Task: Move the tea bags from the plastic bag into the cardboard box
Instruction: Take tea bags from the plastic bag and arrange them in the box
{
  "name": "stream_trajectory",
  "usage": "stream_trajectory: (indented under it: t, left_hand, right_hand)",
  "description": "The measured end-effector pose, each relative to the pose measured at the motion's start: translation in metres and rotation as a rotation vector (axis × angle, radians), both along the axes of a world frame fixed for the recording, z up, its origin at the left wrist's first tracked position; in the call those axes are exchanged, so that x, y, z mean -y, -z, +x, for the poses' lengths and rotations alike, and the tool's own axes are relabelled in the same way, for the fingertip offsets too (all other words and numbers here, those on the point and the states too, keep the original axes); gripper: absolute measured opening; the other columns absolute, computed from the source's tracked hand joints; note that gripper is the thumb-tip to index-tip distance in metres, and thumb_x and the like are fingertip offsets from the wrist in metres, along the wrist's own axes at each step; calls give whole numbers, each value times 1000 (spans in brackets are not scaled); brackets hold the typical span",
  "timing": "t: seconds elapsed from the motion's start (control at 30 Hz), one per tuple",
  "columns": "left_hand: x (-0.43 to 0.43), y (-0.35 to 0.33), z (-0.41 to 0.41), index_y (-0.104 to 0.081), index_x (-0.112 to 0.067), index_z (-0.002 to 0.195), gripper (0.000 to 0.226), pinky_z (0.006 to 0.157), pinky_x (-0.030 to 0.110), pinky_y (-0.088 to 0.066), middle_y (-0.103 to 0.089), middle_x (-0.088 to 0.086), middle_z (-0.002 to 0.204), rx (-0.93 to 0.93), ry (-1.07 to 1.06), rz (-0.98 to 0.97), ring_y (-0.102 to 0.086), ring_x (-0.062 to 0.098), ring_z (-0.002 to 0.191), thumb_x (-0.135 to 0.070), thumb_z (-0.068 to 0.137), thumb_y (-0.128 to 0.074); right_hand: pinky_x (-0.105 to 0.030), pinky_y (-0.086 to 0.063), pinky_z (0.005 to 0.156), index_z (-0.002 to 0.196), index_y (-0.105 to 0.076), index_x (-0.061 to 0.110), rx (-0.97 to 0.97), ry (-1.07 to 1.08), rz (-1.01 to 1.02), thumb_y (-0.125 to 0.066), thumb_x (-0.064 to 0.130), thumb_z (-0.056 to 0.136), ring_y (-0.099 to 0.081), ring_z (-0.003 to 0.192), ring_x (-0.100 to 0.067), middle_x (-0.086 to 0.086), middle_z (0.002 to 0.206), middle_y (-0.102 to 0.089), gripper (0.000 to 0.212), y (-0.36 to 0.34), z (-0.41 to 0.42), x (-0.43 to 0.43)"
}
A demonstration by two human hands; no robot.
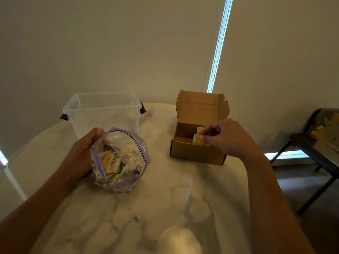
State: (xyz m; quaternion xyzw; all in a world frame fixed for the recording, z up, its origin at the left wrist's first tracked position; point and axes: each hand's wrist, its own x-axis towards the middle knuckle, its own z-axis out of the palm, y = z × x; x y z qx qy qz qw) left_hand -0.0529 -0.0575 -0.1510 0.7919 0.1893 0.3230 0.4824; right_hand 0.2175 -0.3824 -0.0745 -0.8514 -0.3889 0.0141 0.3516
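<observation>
a person's two bare arms reach over a pale marbled table (161,198), seen from a camera on their head.

the left hand (80,154) grips the left side of a clear plastic bag (120,160) with a purple zip rim, thumb curled over the rim near the top. the bag stands on the table with its mouth held wide. inside it lies a heap of tea bags (111,163), mostly white with yellow tags and thin strings, one with a green tag.

the right hand (229,138) hovers over the front right of an open cardboard box (197,153), fingers curled down and pinching a small bunch of yellow and white tea bags (199,139). that bunch sits at the box's rim, partly down inside it. the box's lid (199,107) stands upright at the back. the rest of the box's inside is in shadow.

the box sits on the table to the right of the bag, well apart from it. behind the bag stands a clear tub (104,114) with dark handles. a dark chair (315,143) holding papers stands off to the right, past the table's edge. a pale wall fills the background, crossed by a thin strip of blue light (219,44).
</observation>
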Motion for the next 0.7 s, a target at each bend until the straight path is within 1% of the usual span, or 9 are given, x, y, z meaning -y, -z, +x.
stream_trajectory:
  t: [0.07, 0.13, 0.3, 0.37, 0.43, 0.47, 0.57, 0.63, 0.7]
  left_hand:
    - [0, 0, 0, -64, -22, 95, 33, 89, 47, -49, -67, 12, 94, -17, -2, 42, -61, 26, 90, -54, 95, -56]
    - [0, 1, 0, -64, -28, 93, 16, 88, 47, -52, -67, 2, 90, -42, 3, 104, -63, 27, 89, -42, 96, -58]
    - [0, 0, 1, -64, -26, 97, 29, 92, 57, -58, -69, 1, 91, -38, 13, 114, -67, 39, 96, -53, 98, -53]
    - [-4, 3, 1, -64, -29, 98, 14, 92, 53, -59, -71, -4, 92, -77, 4, 142, -70, 27, 95, -38, 107, -59]
    - [-4, 5, 2, -64, -37, 98, 26, 86, 41, -58, -71, -14, 93, -99, -34, 180, -68, 3, 84, -16, 113, -61]
    - [-3, 4, 1, -65, -39, 97, 31, 84, 37, -56, -71, -16, 93, -100, -44, 184, -66, -2, 82, -12, 112, -61]
    - [4, 0, -2, -63, -24, 101, 15, 86, 35, -54, -70, -7, 99, -96, -37, 179, -64, 2, 87, -20, 114, -59]
    - [7, -2, -3, -62, -15, 103, 18, 86, 36, -53, -69, 0, 100, -79, -44, 137, -63, 9, 90, -25, 116, -55]
    - [12, -5, -3, -61, -13, 103, 23, 85, 38, -51, -68, 6, 102, -60, -46, 112, -61, 14, 92, -28, 118, -53]
  right_hand:
    - [-15, -43, 65, 107, -82, 31, 58, 24, -139, -81, 35, 93, -64, 89, -4, 15, 95, -70, 15, 2, 4, -4]
    - [-17, -43, 63, 109, -83, 29, 113, 77, -188, -82, 34, 93, -66, 87, -6, 10, 95, -74, 17, 3, 9, -9]
    - [-18, -39, 59, 107, -83, 28, 194, 188, -197, -85, 32, 89, -64, 85, -7, 5, 102, -77, 18, 6, 16, -17]
    - [-18, -39, 59, 108, -82, 29, 182, 198, -178, -87, 33, 88, -62, 85, -6, 5, 104, -76, 22, 9, 17, -19]
    - [-17, -39, 61, 111, -81, 29, 147, 195, -118, -87, 35, 87, -62, 85, -4, 8, 102, -75, 25, 12, 15, -19]
    - [-16, -38, 62, 112, -80, 30, 139, 189, -71, -86, 35, 88, -61, 84, -2, 9, 101, -74, 25, 13, 14, -18]
    - [-16, -39, 68, 109, -79, 34, 141, 116, 74, -83, 39, 90, -60, 86, -3, 13, 102, -73, 20, 8, 0, -20]
    - [-16, -41, 70, 103, -79, 39, 102, 1, 125, -82, 45, 89, -63, 89, -4, 19, 99, -72, 15, 4, -18, -26]
    - [-8, -46, 70, 101, -80, 39, 61, -156, 162, -81, 44, 89, -66, 91, 0, 23, 94, -73, 13, -1, -44, -36]
